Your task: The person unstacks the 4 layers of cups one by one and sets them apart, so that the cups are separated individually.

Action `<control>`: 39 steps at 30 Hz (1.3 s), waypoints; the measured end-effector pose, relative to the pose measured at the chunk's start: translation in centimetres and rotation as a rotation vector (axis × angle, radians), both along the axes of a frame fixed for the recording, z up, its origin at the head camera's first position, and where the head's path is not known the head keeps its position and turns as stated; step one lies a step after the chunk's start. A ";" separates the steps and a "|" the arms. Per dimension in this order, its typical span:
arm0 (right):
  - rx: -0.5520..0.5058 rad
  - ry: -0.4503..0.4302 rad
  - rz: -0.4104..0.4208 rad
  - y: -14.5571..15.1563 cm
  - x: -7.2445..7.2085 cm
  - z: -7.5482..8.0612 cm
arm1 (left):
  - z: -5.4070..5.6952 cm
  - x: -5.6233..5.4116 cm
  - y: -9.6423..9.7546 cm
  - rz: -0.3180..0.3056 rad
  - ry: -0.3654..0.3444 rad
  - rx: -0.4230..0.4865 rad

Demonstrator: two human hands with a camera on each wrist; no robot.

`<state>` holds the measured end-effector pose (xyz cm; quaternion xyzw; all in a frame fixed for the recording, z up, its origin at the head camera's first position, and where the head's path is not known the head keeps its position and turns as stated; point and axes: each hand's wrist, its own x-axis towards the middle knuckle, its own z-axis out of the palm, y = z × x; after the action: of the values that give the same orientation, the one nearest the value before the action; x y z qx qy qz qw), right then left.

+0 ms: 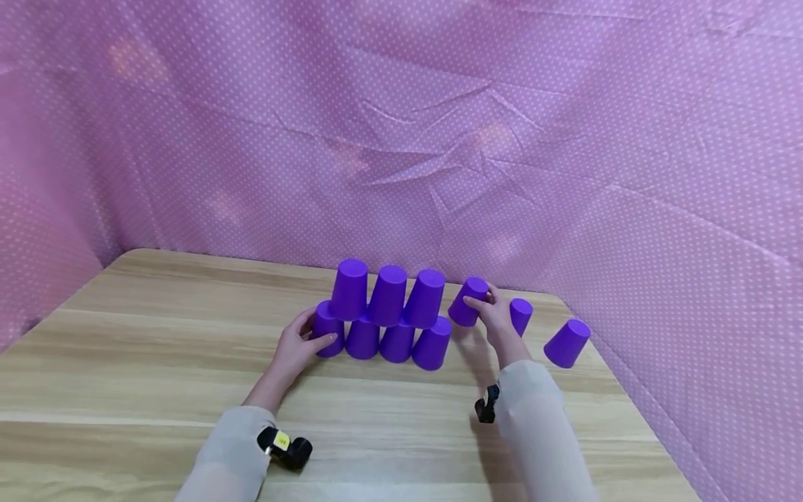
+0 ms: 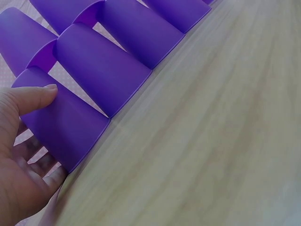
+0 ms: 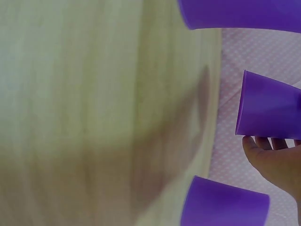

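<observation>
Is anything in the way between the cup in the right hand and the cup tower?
Nothing visible: the head view shows just a gap between the held cup and the tower. The half-hidden cup and the rightmost cup are past the right hand, away from the tower, so they probably won't block it.

The head view shows 10 purple cups [image 1: 351, 289] in all: 4 in a lower row [image 1: 362, 339], 3 in an upper row [image 1: 424, 301], 1 in the right hand [image 1: 495, 314] and 2 others at the right [image 1: 567, 344]. With the left hand [image 1: 298, 344] there are 2 hands, plus 2 pale sleeves [image 1: 228, 453], 2 black wrist devices [image 1: 300, 453], 1 yellow label [image 1: 281, 440] and 1 wooden table [image 1: 376, 429]. The right wrist view takes in 3 cups and 1 hand.
</observation>
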<state>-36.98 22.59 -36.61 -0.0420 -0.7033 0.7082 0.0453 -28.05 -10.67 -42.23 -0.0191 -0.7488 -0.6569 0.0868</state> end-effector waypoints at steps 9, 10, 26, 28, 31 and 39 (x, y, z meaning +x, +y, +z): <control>0.016 -0.039 -0.041 0.3 -0.7 -1.3 | -0.1 -0.1 0.0 0.004 -0.001 -0.004; 0.018 -0.049 -0.043 0.3 -0.8 -1.4 | -0.1 -0.1 0.0 0.006 -0.001 -0.007; 0.047 -0.038 -0.039 0.5 -1.7 -3.0 | -0.2 0.1 0.2 0.014 0.024 0.015; 0.028 -0.037 -0.022 0.8 -1.8 -3.2 | -0.2 0.1 0.3 0.016 0.025 0.016; 0.039 -0.063 -0.004 0.7 -1.3 -2.5 | -0.2 0.1 0.4 0.019 0.029 0.018; 0.113 -0.115 0.080 1.2 -0.6 -0.1 | -0.4 0.1 0.3 0.022 0.017 0.009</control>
<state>-37.61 23.83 -36.70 -0.0520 -0.7446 0.6652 -0.0212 -27.97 -10.34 -42.60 -0.0161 -0.7453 -0.6589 0.1006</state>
